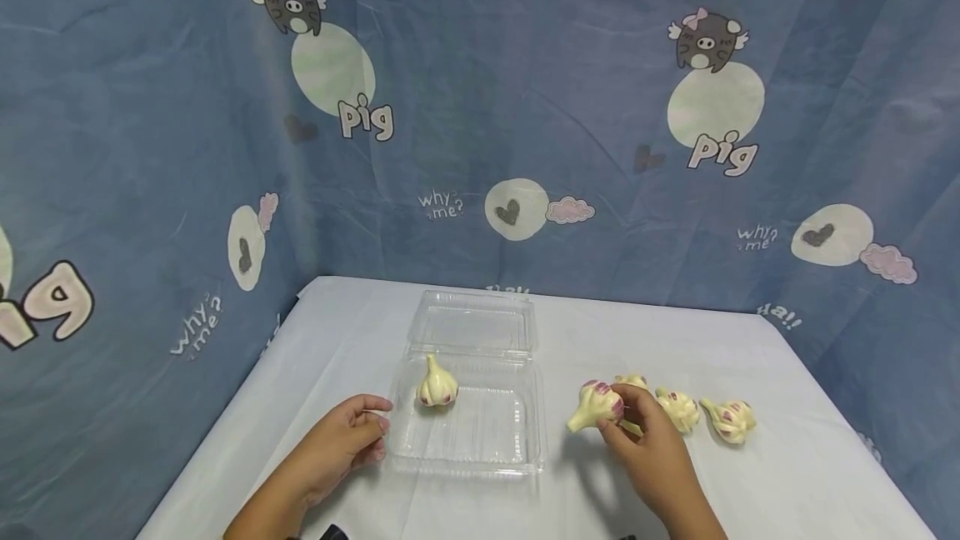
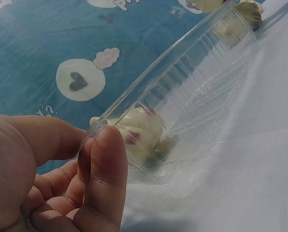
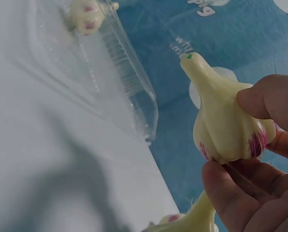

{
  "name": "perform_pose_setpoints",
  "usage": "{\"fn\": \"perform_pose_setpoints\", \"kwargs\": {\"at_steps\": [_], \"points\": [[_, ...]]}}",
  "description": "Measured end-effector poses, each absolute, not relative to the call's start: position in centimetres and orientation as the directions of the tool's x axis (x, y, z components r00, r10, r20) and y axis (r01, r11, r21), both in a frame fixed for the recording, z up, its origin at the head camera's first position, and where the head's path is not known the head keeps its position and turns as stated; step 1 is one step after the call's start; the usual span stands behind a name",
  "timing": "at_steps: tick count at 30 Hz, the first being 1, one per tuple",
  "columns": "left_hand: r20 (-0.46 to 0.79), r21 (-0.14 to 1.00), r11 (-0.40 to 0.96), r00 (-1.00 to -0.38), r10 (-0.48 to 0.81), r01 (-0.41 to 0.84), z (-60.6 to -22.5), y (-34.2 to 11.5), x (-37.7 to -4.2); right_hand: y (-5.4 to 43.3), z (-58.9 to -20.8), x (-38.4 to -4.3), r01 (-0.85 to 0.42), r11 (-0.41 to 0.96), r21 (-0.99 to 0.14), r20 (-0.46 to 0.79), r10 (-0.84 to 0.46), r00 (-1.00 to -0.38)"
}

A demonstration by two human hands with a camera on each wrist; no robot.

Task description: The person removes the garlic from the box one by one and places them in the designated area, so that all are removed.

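A garlic bulb (image 1: 598, 404) is held up above the table by my right hand (image 1: 651, 448), between thumb and fingers. In the right wrist view, its stem (image 3: 197, 72) points up and left, and purple streaks mark its base. My left hand (image 1: 347, 440) pinches the left rim of a clear plastic clamshell box (image 1: 480, 467); the left wrist view shows thumb and fingertip (image 2: 110, 159) at that rim. Inside the box's base sits another garlic bulb (image 1: 437, 386), stem upward, toward the back left. The box's lid (image 1: 472, 322) lies folded back behind the base.
Right of and behind my right hand, more garlic bulbs lie on the white-covered table (image 1: 780, 482): one partly hidden bulb (image 1: 632, 379), a middle bulb (image 1: 681, 410) and a rightmost bulb (image 1: 731, 421). A blue printed curtain (image 1: 585, 90) hangs behind the table and along its sides.
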State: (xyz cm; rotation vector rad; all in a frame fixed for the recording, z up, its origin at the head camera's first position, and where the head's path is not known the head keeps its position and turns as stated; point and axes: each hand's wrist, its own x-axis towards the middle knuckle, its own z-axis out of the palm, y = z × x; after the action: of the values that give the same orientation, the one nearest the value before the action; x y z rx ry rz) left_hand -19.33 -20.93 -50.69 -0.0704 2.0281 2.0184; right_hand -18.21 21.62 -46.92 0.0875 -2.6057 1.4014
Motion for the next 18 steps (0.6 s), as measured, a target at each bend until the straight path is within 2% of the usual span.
{"fn": "perform_pose_setpoints", "kwargs": {"at_steps": [18], "points": [[-0.238, 0.971, 0.033, -0.961, 0.141, -0.235, -50.3, -20.7, -19.3, 23.9, -46.5, -17.8, -0.086, 0.596, -0.798, 0.161, 0.073, -0.984]]}}
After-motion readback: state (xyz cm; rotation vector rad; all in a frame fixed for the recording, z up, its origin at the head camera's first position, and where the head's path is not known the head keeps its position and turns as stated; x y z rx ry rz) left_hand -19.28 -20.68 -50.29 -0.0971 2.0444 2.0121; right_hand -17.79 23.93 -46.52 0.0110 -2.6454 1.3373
